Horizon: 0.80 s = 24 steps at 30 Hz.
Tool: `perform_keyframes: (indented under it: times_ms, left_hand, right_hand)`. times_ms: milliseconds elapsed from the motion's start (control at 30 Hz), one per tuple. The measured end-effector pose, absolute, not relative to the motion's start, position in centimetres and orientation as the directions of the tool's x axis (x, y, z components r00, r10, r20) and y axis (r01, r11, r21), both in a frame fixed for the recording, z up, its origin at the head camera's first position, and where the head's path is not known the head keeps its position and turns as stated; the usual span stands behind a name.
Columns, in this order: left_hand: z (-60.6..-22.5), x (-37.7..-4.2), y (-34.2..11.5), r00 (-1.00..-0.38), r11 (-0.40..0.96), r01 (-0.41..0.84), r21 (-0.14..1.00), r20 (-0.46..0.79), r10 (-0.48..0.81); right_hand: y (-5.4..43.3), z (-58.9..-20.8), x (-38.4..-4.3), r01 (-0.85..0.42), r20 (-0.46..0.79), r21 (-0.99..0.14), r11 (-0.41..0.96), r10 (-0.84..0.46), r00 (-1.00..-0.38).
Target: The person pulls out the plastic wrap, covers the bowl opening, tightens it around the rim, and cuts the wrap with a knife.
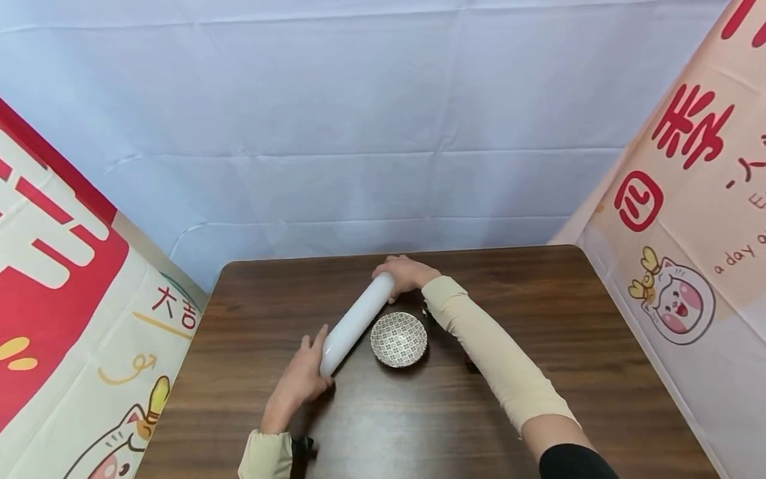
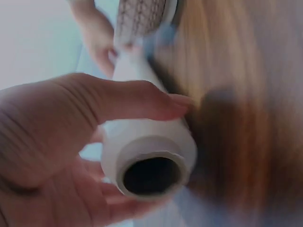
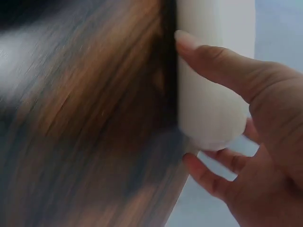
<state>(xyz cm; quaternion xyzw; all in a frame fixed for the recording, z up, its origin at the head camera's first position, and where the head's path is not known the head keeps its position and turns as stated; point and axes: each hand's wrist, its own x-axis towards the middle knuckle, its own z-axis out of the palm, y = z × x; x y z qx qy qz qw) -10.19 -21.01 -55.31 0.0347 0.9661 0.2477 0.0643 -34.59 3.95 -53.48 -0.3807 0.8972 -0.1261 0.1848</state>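
Note:
A long white roll [image 1: 358,326], which looks like plastic film wound on a tube, lies slantwise over the dark wooden table. My left hand [image 1: 303,372] grips its near end; in the left wrist view the thumb crosses the top and the fingers curl below, beside the hollow core [image 2: 154,176]. At the far end, my right hand [image 1: 407,273] holds the roll between thumb and fingers, and the right wrist view has that thumb [image 3: 208,56] pressed along the side of the white roll [image 3: 213,101]. Just right of the roll stands a patterned bowl [image 1: 399,340].
Brown wooden table [image 1: 526,286] has its back edge close behind the right hand. A small dark red thing [image 1: 471,362] shows partly under the right forearm. A pale cloth backdrop [image 1: 335,166] hangs behind, with printed banners [image 1: 676,293] at both sides.

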Motion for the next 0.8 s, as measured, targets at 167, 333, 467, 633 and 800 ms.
perform_keyframes:
  times_ms: [167,333,467,633,800]
  left_hand:
    - [-55.9,-13.0,-23.0,-0.981,0.821,0.104,0.562,-0.080,0.179]
    - [-55.7,-14.8,-24.5,-0.977,0.824,0.137,0.550,-0.061,0.204]
    - [-55.9,-14.8,-24.7,-0.984,0.888,0.175,0.425,0.045,0.173]
    - [-56.4,-14.2,-23.6,-0.934,0.936,0.297,0.188,0.262,0.244]
    - [-56.2,-15.6,-22.6,-0.889,0.919,0.371,0.135,0.336,0.310]
  right_hand:
    - [7.1,-53.7,-34.5,-0.562,-0.264,-0.406,0.720,-0.682,-0.682]
    - [8.7,-53.1,-32.9,-0.496,-0.318,-0.418,0.761,-0.635,-0.704]
    - [9.4,-52.1,-30.7,-0.428,-0.403,-0.323,0.844,-0.531,-0.745]
    - [10.0,-52.6,-29.1,-0.476,-0.305,-0.208,0.855,-0.519,-0.799]
    - [11.5,-53.7,-29.2,-0.521,-0.142,-0.250,0.816,-0.563,-0.814]
